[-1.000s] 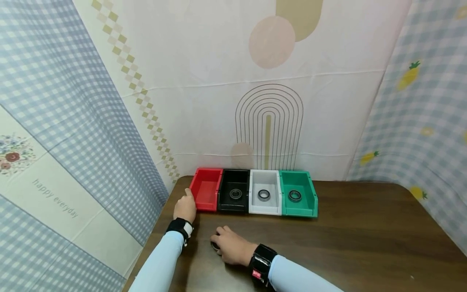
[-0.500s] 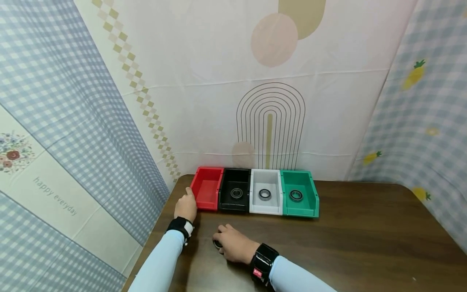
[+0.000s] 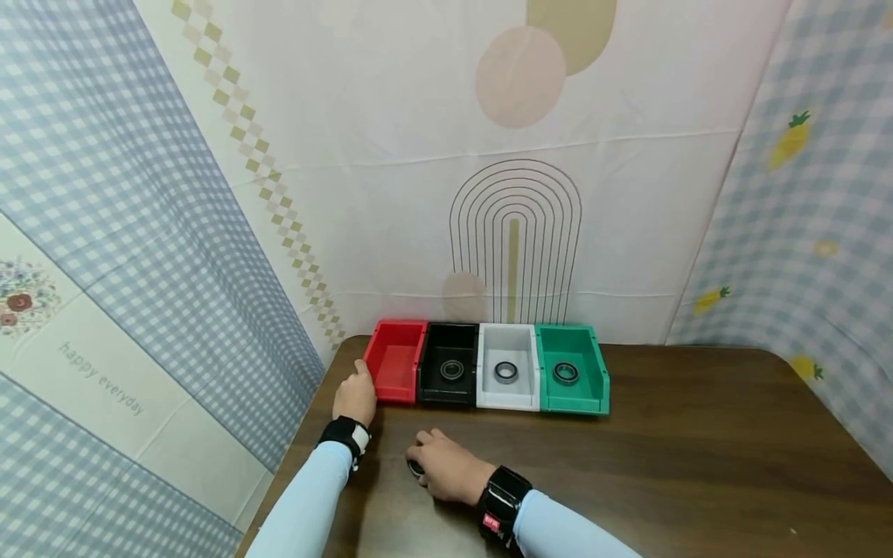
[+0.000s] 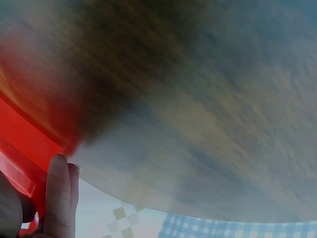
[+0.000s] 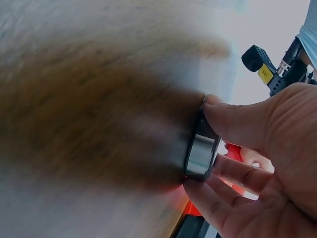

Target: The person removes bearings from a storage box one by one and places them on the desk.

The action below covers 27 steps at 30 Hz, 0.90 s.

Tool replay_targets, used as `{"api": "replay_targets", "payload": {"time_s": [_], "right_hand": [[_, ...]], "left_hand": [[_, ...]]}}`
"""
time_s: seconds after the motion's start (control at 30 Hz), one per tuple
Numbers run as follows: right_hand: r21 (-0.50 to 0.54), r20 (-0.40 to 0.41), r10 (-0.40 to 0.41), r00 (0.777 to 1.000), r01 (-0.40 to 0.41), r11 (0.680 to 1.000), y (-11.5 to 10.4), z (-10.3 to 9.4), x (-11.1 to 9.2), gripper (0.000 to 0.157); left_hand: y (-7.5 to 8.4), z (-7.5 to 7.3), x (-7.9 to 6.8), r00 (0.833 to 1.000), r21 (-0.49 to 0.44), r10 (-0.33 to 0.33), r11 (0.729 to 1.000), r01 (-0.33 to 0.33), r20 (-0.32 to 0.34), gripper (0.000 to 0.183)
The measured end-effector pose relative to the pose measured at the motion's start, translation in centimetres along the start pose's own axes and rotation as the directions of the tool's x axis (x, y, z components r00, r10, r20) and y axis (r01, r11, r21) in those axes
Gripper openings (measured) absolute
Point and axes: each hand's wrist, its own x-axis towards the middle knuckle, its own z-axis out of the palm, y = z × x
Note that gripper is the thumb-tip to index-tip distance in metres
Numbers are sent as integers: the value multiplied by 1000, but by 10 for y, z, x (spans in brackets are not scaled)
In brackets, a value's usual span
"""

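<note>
In the head view my left hand point(image 3: 355, 397) is at the left side of the red bin point(image 3: 396, 363). The left wrist view shows fingers point(image 4: 60, 198) along the bin's outside and the thumb on the other side of its red edge. My right hand point(image 3: 449, 466) holds a ball bearing point(image 5: 200, 153) low over the table, thumb on one side and fingertips on the other. Its shiny metal outer band shows in the right wrist view; from above the hand hides most of it. The red bin has no bearing in it.
To the right of the red bin stand a black bin point(image 3: 449, 341), a white bin point(image 3: 508, 345) and a green bin point(image 3: 568, 349), side by side, each with one bearing lying inside. They stand along the back of the brown wooden table point(image 3: 698, 434), against a patterned cloth.
My right hand has shifted very slightly right with the bearing since a second ago. My left hand stays at the red bin, and the bins keep their places.
</note>
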Motion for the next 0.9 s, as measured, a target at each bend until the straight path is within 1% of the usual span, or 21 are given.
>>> {"api": "replay_targets", "payload": {"time_s": [0.33,0.47,0.53,0.63,0.77,0.9], "right_hand": [[-6,12,20,1000,-20,1000,1,1,-1,37],[7,7,14,1000,-14,1000,1,0,0,38],[-1,1,9,1000,-9,1000,0,-1,1,38],[-12,-6,8,1000,-9,1000,-2,-1,1,38],[-11,-8,19,1000,-19,1000,-5,-2,1,39],[-7,-7,23,1000,-23,1000,-7,-4,0,39]], "left_hand": [[1,7,1,999,17,32,999,-32,-9,42],[0,8,1,999,29,36,999,-36,-28,44],[0,6,2,999,20,35,999,-35,-40,45],[0,5,1,999,19,22,1000,-21,-39,50],[-2,7,1,1000,27,6,1000,-5,-30,55],[-2,7,1,1000,32,6,999,-6,-23,55]]}}
